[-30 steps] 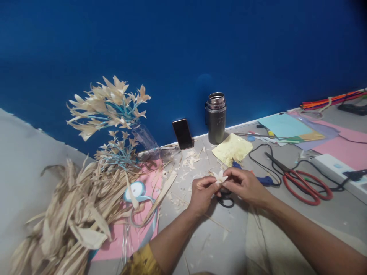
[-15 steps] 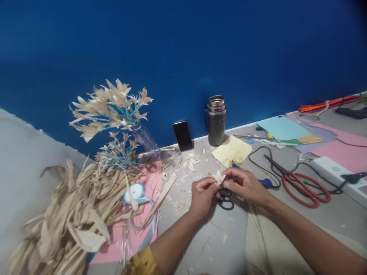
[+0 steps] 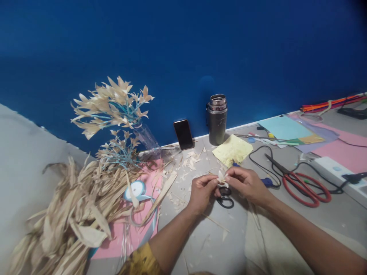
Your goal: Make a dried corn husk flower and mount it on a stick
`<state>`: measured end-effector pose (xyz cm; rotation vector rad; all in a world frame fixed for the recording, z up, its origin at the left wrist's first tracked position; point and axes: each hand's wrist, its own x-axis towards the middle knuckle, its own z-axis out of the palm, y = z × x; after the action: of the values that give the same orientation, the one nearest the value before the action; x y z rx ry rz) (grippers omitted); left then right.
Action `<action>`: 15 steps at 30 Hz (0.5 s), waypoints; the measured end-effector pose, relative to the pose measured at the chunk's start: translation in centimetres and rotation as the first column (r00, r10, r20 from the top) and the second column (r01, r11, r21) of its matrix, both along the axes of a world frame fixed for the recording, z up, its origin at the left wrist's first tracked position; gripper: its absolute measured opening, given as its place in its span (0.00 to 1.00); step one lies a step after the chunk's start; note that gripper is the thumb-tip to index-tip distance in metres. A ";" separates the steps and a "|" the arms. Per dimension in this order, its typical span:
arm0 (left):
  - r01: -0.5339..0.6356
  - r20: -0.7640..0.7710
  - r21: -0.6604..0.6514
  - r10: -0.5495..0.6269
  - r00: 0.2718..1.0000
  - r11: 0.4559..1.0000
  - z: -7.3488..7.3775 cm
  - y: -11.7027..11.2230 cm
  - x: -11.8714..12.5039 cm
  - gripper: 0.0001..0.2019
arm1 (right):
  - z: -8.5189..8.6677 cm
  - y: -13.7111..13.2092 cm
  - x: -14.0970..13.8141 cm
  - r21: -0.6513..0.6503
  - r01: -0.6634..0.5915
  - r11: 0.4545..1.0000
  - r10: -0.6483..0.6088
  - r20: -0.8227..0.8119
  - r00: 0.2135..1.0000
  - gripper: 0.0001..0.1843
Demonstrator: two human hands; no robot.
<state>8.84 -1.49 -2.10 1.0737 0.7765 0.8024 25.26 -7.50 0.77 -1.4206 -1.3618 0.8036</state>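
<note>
Between my two hands is a small cream flower with pointed petals, looking like dried corn husk. My left hand pinches it from the left with thumb and fingers. From the right, my right hand grips a petal or edge of it between thumb and forefinger. Just below the flower, small black-handled scissors lie on the table, their blades hidden. A blue-handled tool, partly covered by my right hand, lies behind it. Cream scraps are scattered beyond my left hand.
Dried husks are heaped at left, beside a ribbon roll on pink paper. Husk flowers lean in a clear bottle. A phone and flask stand by the wall. Red-handled scissors and a power strip lie right.
The flower has turned between my fingers and its petals stand at a different angle. My right-hand fingers have shifted slightly on it. The view has moved a little.
</note>
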 end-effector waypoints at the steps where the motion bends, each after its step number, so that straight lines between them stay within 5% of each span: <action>1: 0.021 -0.007 0.004 -0.021 1.000 1.000 0.1 0.0 -0.1 0.15 | -0.1 0.0 0.0 0.004 -0.003 1.000 0.003 0.017 1.000 0.13; 11: 0.083 0.109 -0.124 -0.070 0.992 0.989 -0.6 0.6 -0.1 0.14 | 0.0 -0.1 0.1 0.006 0.012 1.000 -0.013 0.064 0.998 0.10; 15: 0.091 0.173 -0.223 -0.052 0.984 0.971 -1.0 1.3 -0.2 0.17 | -0.4 -0.1 0.6 0.046 0.053 0.998 -0.061 0.203 0.977 0.11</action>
<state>8.63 -0.19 -3.12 0.8123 0.6676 0.7110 25.86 -7.57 0.42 -1.5361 -1.4758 0.6019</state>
